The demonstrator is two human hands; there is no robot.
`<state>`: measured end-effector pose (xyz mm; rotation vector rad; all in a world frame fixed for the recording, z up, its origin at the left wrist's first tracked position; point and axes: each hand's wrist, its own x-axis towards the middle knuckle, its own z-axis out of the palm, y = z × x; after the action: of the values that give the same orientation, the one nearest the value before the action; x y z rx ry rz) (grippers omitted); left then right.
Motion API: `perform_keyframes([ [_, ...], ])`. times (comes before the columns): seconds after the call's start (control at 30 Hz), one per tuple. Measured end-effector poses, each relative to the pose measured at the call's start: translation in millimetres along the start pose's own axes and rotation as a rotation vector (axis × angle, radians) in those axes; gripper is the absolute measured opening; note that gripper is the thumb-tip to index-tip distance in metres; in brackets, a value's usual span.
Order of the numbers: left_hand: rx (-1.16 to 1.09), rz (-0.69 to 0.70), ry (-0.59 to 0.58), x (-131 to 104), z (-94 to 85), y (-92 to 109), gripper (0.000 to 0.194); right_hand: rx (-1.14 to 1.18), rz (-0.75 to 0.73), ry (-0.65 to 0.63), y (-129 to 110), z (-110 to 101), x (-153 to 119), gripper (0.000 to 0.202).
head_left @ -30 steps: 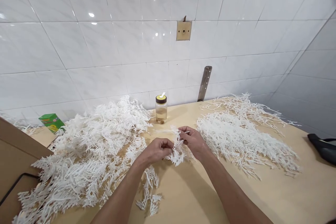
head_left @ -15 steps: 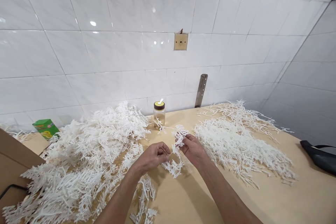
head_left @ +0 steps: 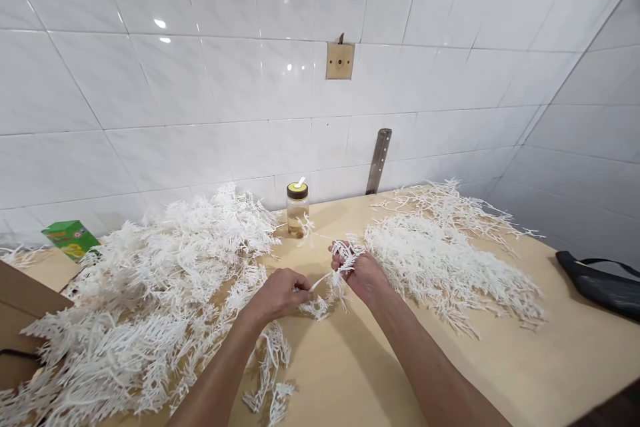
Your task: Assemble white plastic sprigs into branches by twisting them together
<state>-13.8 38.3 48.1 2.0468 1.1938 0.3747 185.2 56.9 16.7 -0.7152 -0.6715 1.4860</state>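
Between my hands is a white branching plastic sprig, its fine twigs spreading around my fingers. My left hand pinches the sprig's thin stem at the lower left. My right hand is closed around its bushy upper part, and the palm side is partly hidden by twigs. More white twigs hang just below, between the hands. On the left, a large heap of white sprigs reaches close to my left forearm. A flatter pile of white sprigs lies beyond my right hand.
A clear jar with a yellow and black lid stands near the tiled wall. A metal ruler-like strip leans there. Thin bare stems lie at the back right, a black pouch at the right, a green box and cardboard at left.
My left hand has drawn slightly down and left, and a straight length of stem now shows between the hands. The whole view has shifted a little.
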Motion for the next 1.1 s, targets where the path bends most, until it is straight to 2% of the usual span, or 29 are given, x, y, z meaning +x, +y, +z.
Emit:
perform_keyframes([
  [0.1,-0.061,-0.023,-0.017,-3,-4.1,3,0.025,0.018,0.034,0.009,-3,-2,1,0.013],
  [0.23,-0.272,-0.008,0.012,-9,-11.2,7,0.025,0.022,0.054,0.006,-7,-4,0,0.015],
  [0.37,-0.378,-0.053,-0.036,-11,-13.2,10,0.031,0.011,0.046,0.031,-9,-5,0,0.014],
  [0.6,-0.394,-0.081,-0.085,-7,-6.4,9,0.028,0.058,0.105,0.053,-10,-6,-1,0.015],
  [0.83,-0.265,0.056,-0.172,-7,-3.4,10,0.031,0.029,0.078,0.124,-1,-17,9,0.013],
  [0.97,-0.166,0.019,-0.154,-8,-0.4,12,0.024,0.018,0.041,0.129,3,-19,12,0.013],
  [1.1,-0.201,0.004,-0.154,-5,6.2,11,0.019,-0.004,0.0,0.129,8,-17,11,0.019],
])
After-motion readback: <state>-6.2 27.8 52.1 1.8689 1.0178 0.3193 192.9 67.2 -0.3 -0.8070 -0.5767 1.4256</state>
